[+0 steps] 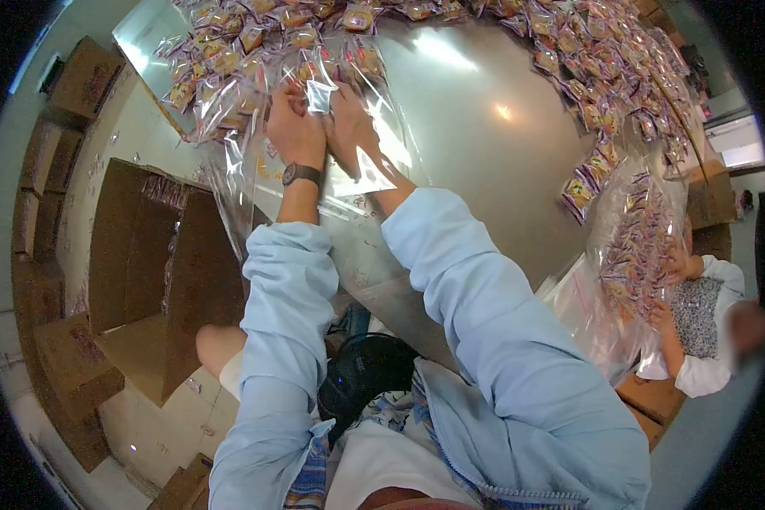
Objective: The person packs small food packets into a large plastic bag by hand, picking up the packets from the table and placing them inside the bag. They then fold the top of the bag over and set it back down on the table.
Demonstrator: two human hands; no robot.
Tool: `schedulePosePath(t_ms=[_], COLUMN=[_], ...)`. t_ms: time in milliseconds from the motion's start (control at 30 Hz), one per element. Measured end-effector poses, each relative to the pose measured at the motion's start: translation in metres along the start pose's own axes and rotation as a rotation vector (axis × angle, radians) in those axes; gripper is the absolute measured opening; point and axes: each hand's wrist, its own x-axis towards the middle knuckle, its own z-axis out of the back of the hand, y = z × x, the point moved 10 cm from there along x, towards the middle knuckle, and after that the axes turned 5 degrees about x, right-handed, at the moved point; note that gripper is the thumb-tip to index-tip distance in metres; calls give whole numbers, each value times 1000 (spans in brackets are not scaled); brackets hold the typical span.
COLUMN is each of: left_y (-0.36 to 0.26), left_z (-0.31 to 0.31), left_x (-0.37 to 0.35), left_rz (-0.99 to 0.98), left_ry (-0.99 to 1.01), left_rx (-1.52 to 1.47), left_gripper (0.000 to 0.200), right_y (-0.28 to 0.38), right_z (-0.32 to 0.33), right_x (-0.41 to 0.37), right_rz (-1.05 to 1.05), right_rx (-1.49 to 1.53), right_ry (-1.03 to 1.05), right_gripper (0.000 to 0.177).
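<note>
A large clear plastic bag point(259, 183) lies over the near left part of the metal table, its film spreading around both wrists. My left hand point(296, 127), with a dark watch on its wrist, is closed with curled fingers. Close beside it, my right hand point(348, 127) is closed too, and glare on the film crosses its wrist. What the fingers hold is hidden by film and reflections. Just beyond the fingertips, small wrapped snack packets point(361, 61) show through the plastic. More loose packets point(251, 38) are heaped at the far left of the table.
The shiny metal table point(484, 161) carries another packet heap point(586, 85) at far right. An open cardboard box point(136, 255) stands at left, with more boxes point(81, 81) along the wall. At right, another person's hands point(673, 289) touch a packet-filled bag point(633, 229).
</note>
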Motion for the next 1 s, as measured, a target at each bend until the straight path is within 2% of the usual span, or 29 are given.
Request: schedulePosePath(t_ms=[33, 100, 133, 167, 267, 300, 400, 500, 567, 600, 633, 667, 700, 767, 867, 900, 967, 1000], left_y=[18, 2, -9, 2, 6, 2, -26, -16, -22, -24, -14, -11, -7, 8, 3, -6, -17, -25], left_z=[-12, 6, 13, 4, -14, -14, -6, -3, 11, 17, 8, 7, 4, -3, -13, -11, -3, 1], left_x=[0, -2, -6, -3, 0, -3, 0, 14, 15, 15, 22, 22, 20, 18, 17, 18, 8, 2], left_rz=[90, -161, -289, -271, -344, -303, -392, -343, -404, -431, -395, -413, -432, -448, -234, -277, -446, -534], left_ry=[34, -119, -191, -71, 9, 47, 69, 178, 58, -3, 56, 28, -1, -1, 329, 316, 175, 101], left_rx=[-233, 16, 140, 137, 330, 419, 650, 571, 430, 356, 402, 392, 381, 354, 487, 422, 496, 530], left_gripper=[22, 27, 29, 38, 39, 42, 49, 57, 64, 68, 70, 66, 63, 57, 54, 50, 50, 50], right_y=[-4, 5, 16, 15, 18, 12, 6, 14, 14, 11, -1, -4, 10, 20, 12, 12, 12, 9], right_z=[-5, -1, 8, 11, 4, 2, -1, -2, -6, -13, -26, -30, -14, -10, -22, -22, -22, -22], right_x=[-4, -1, 1, -3, 1, 1, 0, 1, 1, -2, -9, -15, -11, -5, -3, -1, 0, 2], right_rz=[-49, 33, 156, 127, 108, -80, -55, 67, 34, 123, 214, 307, 203, 136, 85, 77, 34, 20], right_rx=[69, 105, 67, 229, 68, 103, 124, -19, -44, -68, -93, -121, -81, -148, -245, -252, -183, -158], right_ry=[45, 30, -30, -32, 34, 146, 73, 45, 81, 38, -4, -46, 38, 116, 189, 192, 217, 166], right_gripper=[36, 44, 48, 55, 59, 63, 67, 60, 57, 58, 59, 59, 56, 54, 51, 51, 52, 61])
